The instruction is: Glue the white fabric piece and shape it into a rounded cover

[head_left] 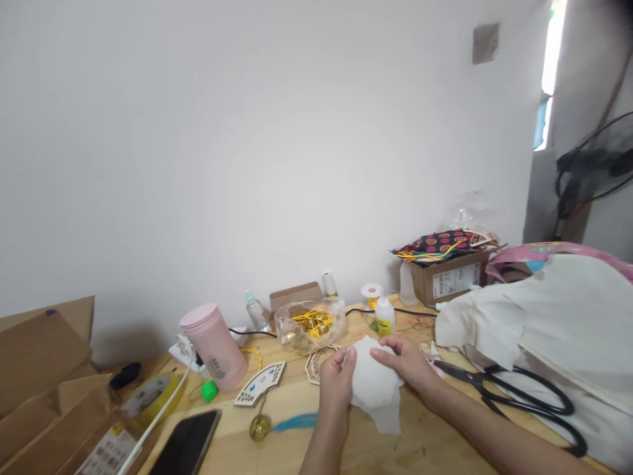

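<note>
A piece of thin white fabric or paper [374, 382] is held up between my two hands over the wooden table, its lower end hanging down. My left hand [339, 379] pinches its left edge between thumb and fingers. On the upper right edge, my right hand [403, 363] grips it the same way. Behind my left hand lies a wooden openwork frame [312, 367], partly hidden. Left of that hand are a fan-shaped wooden plaque [260, 384] and a gold bell [260, 427] with a blue tassel [295, 421].
Large black scissors [524, 396] lie right of my hands, beside a heap of white cloth [554, 316]. Behind stand a glue bottle [385, 318] and a bag of gold bells [311, 324]. To the left are a pink canister [215, 346], a phone [185, 443] and cardboard boxes [44, 369].
</note>
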A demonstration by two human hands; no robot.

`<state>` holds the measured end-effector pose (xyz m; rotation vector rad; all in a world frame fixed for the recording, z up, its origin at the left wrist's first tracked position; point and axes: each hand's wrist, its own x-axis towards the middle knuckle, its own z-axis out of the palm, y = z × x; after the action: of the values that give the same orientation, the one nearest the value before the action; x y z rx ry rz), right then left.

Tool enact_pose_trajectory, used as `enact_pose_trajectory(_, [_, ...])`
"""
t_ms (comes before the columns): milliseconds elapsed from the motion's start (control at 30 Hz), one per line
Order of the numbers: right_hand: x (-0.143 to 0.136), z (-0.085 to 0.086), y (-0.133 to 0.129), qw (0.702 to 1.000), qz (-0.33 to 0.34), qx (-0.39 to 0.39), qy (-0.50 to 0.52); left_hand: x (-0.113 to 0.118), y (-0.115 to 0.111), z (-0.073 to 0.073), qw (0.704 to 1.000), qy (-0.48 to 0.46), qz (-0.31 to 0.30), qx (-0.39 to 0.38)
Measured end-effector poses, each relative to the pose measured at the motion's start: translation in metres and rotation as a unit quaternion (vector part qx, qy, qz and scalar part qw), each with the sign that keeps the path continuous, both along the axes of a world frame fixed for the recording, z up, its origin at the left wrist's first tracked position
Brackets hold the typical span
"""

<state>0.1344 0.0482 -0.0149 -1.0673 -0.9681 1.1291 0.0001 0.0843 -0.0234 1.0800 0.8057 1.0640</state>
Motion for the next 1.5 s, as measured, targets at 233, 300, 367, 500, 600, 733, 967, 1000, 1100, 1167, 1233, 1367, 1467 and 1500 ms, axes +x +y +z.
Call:
enact_pose_trajectory(233, [-0.003, -0.003, 0.002, 0.999, 0.015, 0.021, -0.032, -0.003, 0.001, 0.003, 0.998, 0.002, 0.059, -0.001])
enact_pose_trajectory(300, [-0.002, -0.004, 0.003, 0.999, -0.005, 0.025, -0.036, -0.003, 0.0, 0.006, 0.998, -0.003, 0.061, -0.001])
enact_pose_trajectory(367, [0.001, -0.006, 0.004, 0.999, -0.027, 0.023, -0.035, -0.003, 0.0, 0.008, 0.998, -0.008, 0.055, -0.001])
enact_pose_trajectory(500, [0.005, -0.008, 0.005, 0.999, -0.04, 0.013, -0.031, -0.002, 0.001, 0.008, 0.999, -0.012, 0.037, -0.001])
enact_pose_trajectory(600, [0.004, -0.005, 0.004, 0.999, -0.037, 0.018, -0.032, -0.001, 0.0, 0.007, 1.0, -0.006, 0.026, -0.002])
enact_pose_trajectory(733, [0.001, -0.001, 0.001, 0.999, -0.039, 0.016, -0.027, 0.001, -0.004, 0.008, 1.0, 0.009, 0.005, 0.004])
enact_pose_trajectory(967, [0.001, -0.001, 0.002, 0.999, -0.027, 0.022, -0.032, 0.0, -0.006, 0.011, 1.0, 0.009, 0.017, 0.007])
enact_pose_trajectory(1000, [0.001, -0.002, 0.002, 0.999, -0.022, 0.023, -0.033, 0.0, -0.006, 0.011, 1.0, 0.008, 0.021, 0.005])
enact_pose_trajectory(1100, [-0.001, -0.003, 0.002, 0.999, 0.004, 0.026, -0.035, -0.002, -0.004, 0.009, 0.999, 0.006, 0.04, 0.0])
enact_pose_trajectory(1167, [-0.002, -0.003, 0.001, 0.998, 0.034, 0.032, -0.039, -0.003, -0.003, 0.008, 0.998, 0.003, 0.055, -0.004])
enact_pose_trajectory(1233, [-0.004, -0.003, -0.001, 0.996, 0.063, 0.041, -0.045, -0.005, -0.001, 0.008, 0.998, -0.002, 0.07, -0.008])
enact_pose_trajectory(1367, [-0.004, -0.004, -0.002, 0.996, 0.059, 0.042, -0.049, -0.007, 0.0, 0.008, 0.997, -0.009, 0.074, -0.014])
enact_pose_trajectory(1467, [-0.001, -0.005, 0.0, 0.998, 0.016, 0.035, -0.046, -0.004, 0.0, 0.006, 0.999, -0.017, 0.042, -0.011])
enact_pose_trajectory(1500, [0.0, -0.005, 0.001, 0.998, 0.003, 0.033, -0.045, -0.003, 0.0, 0.006, 0.999, -0.02, 0.028, -0.009])
